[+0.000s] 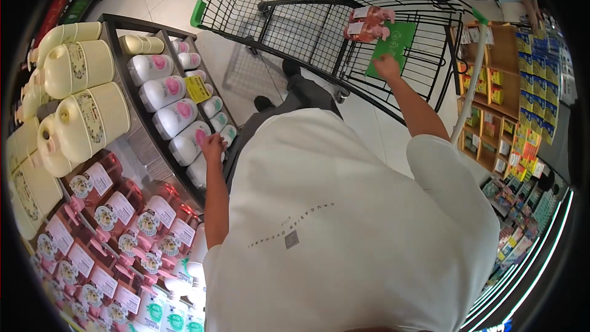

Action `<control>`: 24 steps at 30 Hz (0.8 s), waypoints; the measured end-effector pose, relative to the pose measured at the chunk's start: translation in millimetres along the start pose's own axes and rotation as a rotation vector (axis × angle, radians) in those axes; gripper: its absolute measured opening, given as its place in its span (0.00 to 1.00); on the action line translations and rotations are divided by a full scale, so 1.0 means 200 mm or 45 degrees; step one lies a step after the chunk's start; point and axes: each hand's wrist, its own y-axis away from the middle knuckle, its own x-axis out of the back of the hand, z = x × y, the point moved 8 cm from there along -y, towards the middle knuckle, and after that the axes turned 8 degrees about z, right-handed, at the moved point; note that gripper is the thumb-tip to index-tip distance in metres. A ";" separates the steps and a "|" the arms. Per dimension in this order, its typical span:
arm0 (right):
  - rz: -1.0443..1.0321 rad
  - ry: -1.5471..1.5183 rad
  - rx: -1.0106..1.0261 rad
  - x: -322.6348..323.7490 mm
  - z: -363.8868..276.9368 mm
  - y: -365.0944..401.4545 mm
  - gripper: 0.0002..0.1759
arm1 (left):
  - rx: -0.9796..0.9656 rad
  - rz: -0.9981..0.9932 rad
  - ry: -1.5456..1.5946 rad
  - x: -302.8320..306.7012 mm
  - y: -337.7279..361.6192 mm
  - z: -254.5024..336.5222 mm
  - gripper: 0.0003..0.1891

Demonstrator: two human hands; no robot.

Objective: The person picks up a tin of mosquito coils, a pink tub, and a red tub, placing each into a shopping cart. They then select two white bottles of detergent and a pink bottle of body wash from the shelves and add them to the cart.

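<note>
While the person in the white T-shirt stands between shelf and cart, the left hand (212, 146) is curled on the pink-marked end of a white bottle (186, 146) lying in the shelf (132, 24) row at middle left of the frame. The right hand (387, 66) rests at upper right against the green flap (396, 43) of the shopping cart (246, 0), just below the pink pump bottles (367, 24); whether it grips anything I cannot tell.
</note>
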 end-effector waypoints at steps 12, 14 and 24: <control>0.157 -0.842 -0.720 -0.38 0.06 -0.55 0.41 | -0.211 0.086 -0.466 -0.05 0.37 0.31 0.12; 0.538 -1.388 -0.521 -0.37 0.03 -0.68 0.40 | -0.200 0.073 -0.458 -0.09 0.39 0.37 0.14; 0.713 -2.085 -1.167 -0.28 -0.13 -0.77 0.32 | -0.217 0.133 -0.579 -0.15 0.50 0.55 0.15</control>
